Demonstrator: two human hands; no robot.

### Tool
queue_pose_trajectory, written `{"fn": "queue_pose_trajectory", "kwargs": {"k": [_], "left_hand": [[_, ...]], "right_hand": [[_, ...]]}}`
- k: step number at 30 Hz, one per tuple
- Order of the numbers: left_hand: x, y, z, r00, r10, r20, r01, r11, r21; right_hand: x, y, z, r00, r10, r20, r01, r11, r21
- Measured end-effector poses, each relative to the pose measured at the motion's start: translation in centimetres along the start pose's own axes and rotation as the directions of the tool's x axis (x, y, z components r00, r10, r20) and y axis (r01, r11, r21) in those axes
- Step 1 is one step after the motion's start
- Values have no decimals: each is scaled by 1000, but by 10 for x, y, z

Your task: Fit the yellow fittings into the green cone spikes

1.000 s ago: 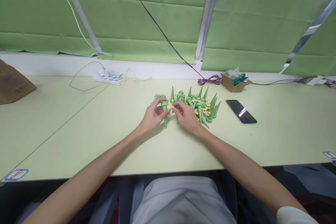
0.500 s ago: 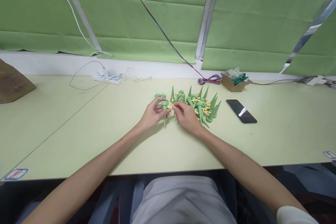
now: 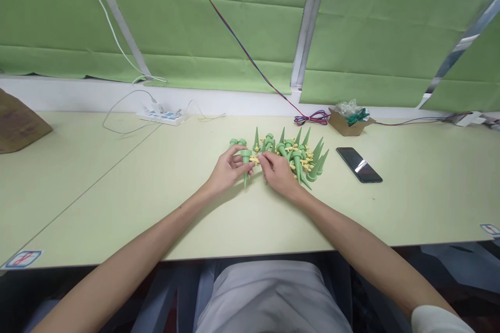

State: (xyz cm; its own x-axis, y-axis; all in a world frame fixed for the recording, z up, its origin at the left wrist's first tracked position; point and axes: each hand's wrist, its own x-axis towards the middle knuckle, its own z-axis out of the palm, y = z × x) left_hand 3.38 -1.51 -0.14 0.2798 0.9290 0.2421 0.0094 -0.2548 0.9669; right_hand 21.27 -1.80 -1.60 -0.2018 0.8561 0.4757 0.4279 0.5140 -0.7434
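My left hand (image 3: 229, 169) is closed on a green plant watering spike (image 3: 245, 158), held upright with its wide collar at the top and its point down. A small yellow valve (image 3: 254, 159) sticks out from the spike's right side. At the valve's outer end, my right hand (image 3: 278, 170) pinches with thumb and forefinger; its fingertips partly hide the valve. Behind and right of my hands lies a pile of similar green spikes (image 3: 297, 164) with yellow valves, some standing point up. Two more green collars (image 3: 238, 142) show just behind my left hand.
A black phone (image 3: 359, 165) lies right of the pile. Behind it stand a small cardboard box (image 3: 347, 127) with plastic wrap and green ties, and a coiled red-blue cable (image 3: 312, 118). A power strip (image 3: 162, 116) sits at the back left, a brown paper bag (image 3: 21, 125) far left.
The fingers of my right hand have shifted slightly at the yellow valve, and a little more of it shows. My left hand and the spike stay nearly in place.
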Motion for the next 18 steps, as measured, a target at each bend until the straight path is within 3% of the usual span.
{"fn": "queue_pose_trajectory", "kwargs": {"k": [18], "left_hand": [[0, -2, 4, 994, -103, -28, 97, 979, -178]], "right_hand": [[-1, 2, 2, 1000, 4, -28, -1, 995, 99]]}}
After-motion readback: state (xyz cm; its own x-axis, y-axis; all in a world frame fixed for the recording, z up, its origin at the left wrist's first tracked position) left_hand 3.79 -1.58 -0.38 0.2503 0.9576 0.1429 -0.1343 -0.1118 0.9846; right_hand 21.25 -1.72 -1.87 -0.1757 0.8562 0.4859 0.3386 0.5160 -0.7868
